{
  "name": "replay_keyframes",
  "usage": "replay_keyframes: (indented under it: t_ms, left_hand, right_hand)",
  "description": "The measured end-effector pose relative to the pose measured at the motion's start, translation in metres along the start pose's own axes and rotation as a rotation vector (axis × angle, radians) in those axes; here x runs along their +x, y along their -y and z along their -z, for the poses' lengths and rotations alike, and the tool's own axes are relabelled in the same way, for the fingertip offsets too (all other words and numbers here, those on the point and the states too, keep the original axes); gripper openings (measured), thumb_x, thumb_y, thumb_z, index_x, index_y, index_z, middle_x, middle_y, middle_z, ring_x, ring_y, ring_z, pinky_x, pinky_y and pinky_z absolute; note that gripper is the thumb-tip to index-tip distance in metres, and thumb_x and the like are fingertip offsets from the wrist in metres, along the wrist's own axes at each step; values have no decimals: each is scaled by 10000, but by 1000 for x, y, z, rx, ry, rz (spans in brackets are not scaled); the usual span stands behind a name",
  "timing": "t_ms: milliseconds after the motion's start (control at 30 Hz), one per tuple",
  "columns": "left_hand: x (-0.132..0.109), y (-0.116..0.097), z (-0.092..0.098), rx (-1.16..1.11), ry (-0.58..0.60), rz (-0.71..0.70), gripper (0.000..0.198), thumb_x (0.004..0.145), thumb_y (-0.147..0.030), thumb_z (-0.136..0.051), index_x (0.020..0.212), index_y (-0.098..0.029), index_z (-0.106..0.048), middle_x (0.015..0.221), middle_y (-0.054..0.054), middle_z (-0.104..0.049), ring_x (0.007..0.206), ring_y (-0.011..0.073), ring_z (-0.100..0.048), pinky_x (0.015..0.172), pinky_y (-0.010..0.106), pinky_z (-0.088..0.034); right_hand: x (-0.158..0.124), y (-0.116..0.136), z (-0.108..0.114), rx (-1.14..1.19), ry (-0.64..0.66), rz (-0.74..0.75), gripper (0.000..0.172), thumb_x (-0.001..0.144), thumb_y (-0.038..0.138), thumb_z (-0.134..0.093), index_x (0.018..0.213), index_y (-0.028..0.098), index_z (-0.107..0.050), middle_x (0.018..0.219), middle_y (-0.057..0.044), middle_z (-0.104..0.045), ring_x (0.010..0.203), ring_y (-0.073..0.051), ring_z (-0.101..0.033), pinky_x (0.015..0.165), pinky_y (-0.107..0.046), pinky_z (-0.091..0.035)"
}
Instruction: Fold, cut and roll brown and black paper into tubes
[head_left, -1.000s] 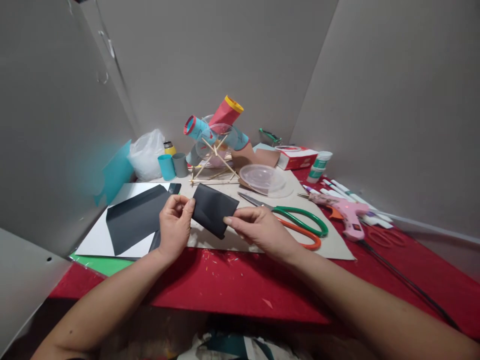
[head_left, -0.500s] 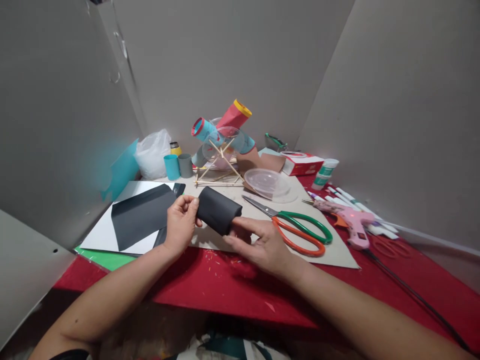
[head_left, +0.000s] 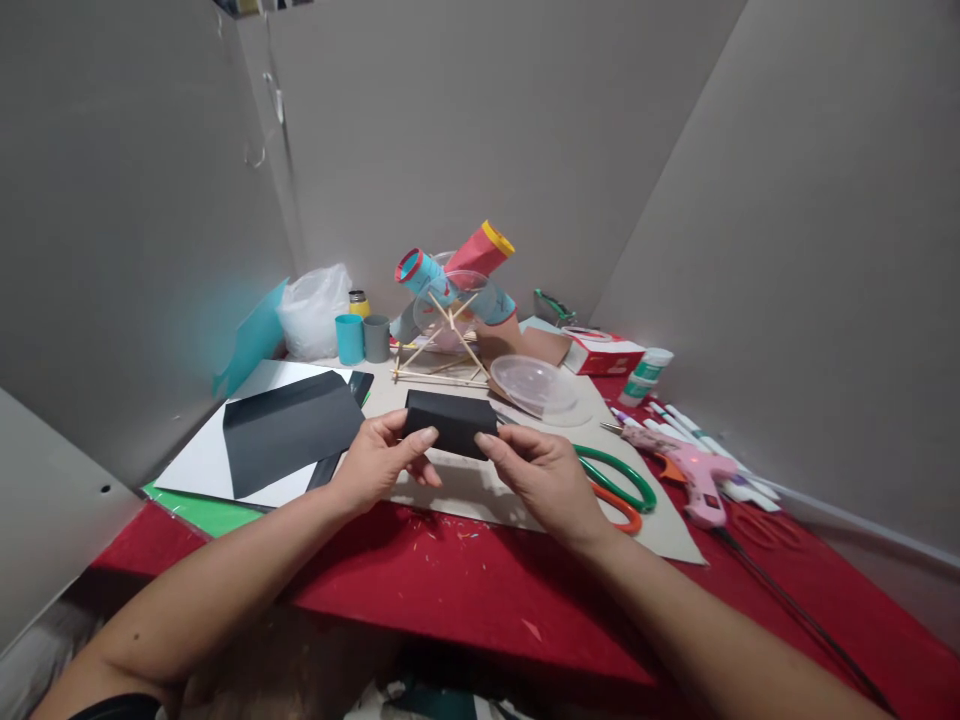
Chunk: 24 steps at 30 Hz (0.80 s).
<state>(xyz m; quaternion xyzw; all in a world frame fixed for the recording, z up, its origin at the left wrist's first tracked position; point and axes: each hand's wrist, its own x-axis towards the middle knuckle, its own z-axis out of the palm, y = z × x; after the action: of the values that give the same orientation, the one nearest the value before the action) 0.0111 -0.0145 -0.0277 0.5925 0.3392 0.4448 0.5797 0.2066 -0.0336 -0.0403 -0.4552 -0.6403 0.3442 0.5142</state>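
Between my two hands is a rolled piece of black paper (head_left: pixel 451 420), held level above the cardboard sheet (head_left: pixel 517 512). My left hand (head_left: pixel 386 455) pinches its left end, thumb in front. The right end sits between the thumb and fingers of my right hand (head_left: pixel 541 475). Scissors with green and orange handles (head_left: pixel 619 475) lie on the cardboard, partly behind my right hand. To the left, a larger black paper sheet (head_left: pixel 289 430) rests on white paper (head_left: pixel 195 455).
Behind stands a wheel model (head_left: pixel 454 310) of sticks, clear discs and paper tubes. A blue paper tube (head_left: pixel 349 340) and a grey one (head_left: pixel 376 340) are beside it. A clear lid (head_left: pixel 534 385), a pink glue gun (head_left: pixel 694 470) and several markers (head_left: pixel 697 430) are on the right.
The black paper roll has turned from slanted to nearly level and looks flatter. My right hand has moved up and now grips its right end. The view has shifted slightly.
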Motion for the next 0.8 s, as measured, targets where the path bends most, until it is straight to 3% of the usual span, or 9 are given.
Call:
replay_keyframes:
  t_ms: [100,267,467,633,800]
  left_hand:
    - [-1,1,-1,4,4,-2,331,795,-456,-695,763,-146,-584,506,5,-653,464,121,-626,509,204,-487]
    - [-3,1,-1,-9,44,-13,317,779,-437,-719,827,-140,-618,519,5,-673,468,123,-631,519,207,-483]
    - [-4,0,-3,-33,42,24,329,778,-452,-715,736,-140,-616,520,16,-682,476,120,-633,527,205,-480]
    - [-6,-1,-4,4,-40,16,340,750,-450,-735,680,-132,-638,511,22,-681,449,102,-587,538,208,-471]
    - [-8,-3,-5,24,-36,-3,336,748,-449,-733,679,-132,-644,504,13,-666,459,108,-596,533,204,-451]
  right_hand:
    - [1,-1,0,43,4,-26,452,801,494,-628,518,198,-437,483,59,-338,474,-85,-268,436,-236,-213]
    - [1,-6,0,133,-20,-56,482,777,516,-667,506,203,-420,477,65,-318,472,-84,-247,440,-241,-206]
    - [-2,-2,1,43,-30,5,505,815,478,-634,473,195,-394,487,53,-322,493,-89,-267,465,-246,-222]
    - [-4,1,0,21,1,19,369,789,428,-646,538,179,-541,534,39,-349,524,-103,-305,488,-244,-263]
    - [-6,-3,1,-77,-20,119,381,812,359,-642,494,172,-547,549,22,-392,549,-116,-374,514,-240,-323]
